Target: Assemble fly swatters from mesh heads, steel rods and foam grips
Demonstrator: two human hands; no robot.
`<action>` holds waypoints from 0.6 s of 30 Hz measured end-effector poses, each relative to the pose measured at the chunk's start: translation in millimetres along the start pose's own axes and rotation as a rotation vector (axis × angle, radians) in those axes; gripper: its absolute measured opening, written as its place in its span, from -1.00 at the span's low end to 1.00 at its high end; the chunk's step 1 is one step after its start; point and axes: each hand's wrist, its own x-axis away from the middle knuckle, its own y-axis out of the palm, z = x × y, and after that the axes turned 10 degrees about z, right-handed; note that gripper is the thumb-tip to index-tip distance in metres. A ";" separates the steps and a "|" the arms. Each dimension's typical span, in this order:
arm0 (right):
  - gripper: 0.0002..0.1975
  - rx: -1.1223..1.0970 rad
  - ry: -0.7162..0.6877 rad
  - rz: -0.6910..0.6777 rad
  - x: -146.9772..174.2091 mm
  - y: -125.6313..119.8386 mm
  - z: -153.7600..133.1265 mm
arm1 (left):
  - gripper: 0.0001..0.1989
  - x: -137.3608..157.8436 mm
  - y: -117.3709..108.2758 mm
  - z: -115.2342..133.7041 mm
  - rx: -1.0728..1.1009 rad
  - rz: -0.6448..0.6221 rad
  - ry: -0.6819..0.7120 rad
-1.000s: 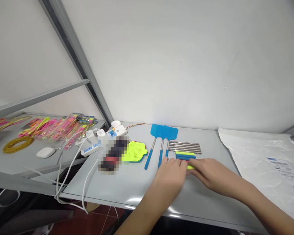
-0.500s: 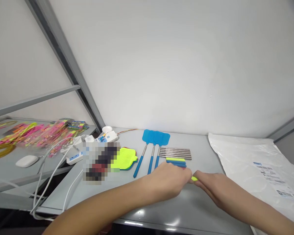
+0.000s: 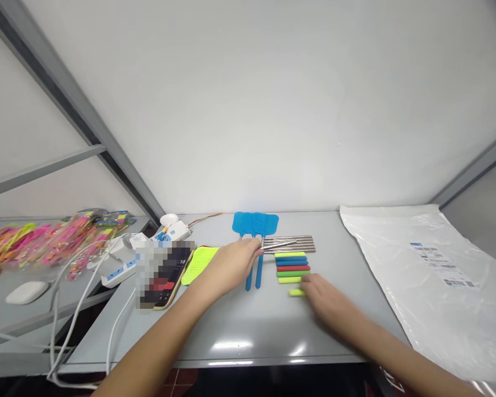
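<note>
My left hand [image 3: 237, 263] is closed around a thin metal rod [image 3: 283, 244], whose free end points right over several matching metal rods [image 3: 308, 243] lying side by side. Under and beside that hand lie blue fly swatters [image 3: 254, 222] with blue handles. My right hand [image 3: 324, 298], slightly blurred, has its fingers at the right end of a yellow handle sleeve [image 3: 296, 293]. Just above it is a row of handle sleeves: yellow, blue, a red one [image 3: 293, 268], a green one and another yellow. A yellow-green mesh swatter head [image 3: 199, 264] is partly covered by my left forearm.
A phone [image 3: 176, 273], partly pixelated, lies left of the swatter heads. Behind it are power strips [image 3: 119, 273] with white cables. A large white plastic mailer [image 3: 413, 275] covers the right side of the grey table [image 3: 248, 342]. Colourful bagged items [image 3: 66, 237] lie far left.
My hands have moved apart from the yellow sleeve between them. The left went up and left, now with a metal rod; the right stays low with the sleeve. The view has shifted slightly.
</note>
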 end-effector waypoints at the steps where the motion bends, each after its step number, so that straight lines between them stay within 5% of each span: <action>1: -0.76 0.018 -0.011 0.028 -1.8 8.4 -6.3 | -0.74 -1.7 7.0 3.0 -0.015 0.035 0.004; 10: -0.84 0.169 0.120 0.104 -3.2 18.6 -9.6 | -0.75 -14.8 61.7 14.1 -0.026 0.273 0.077; 18: -0.81 0.167 0.186 0.104 -8.9 18.2 -13.1 | -0.76 -4.4 72.0 8.4 0.031 0.300 0.076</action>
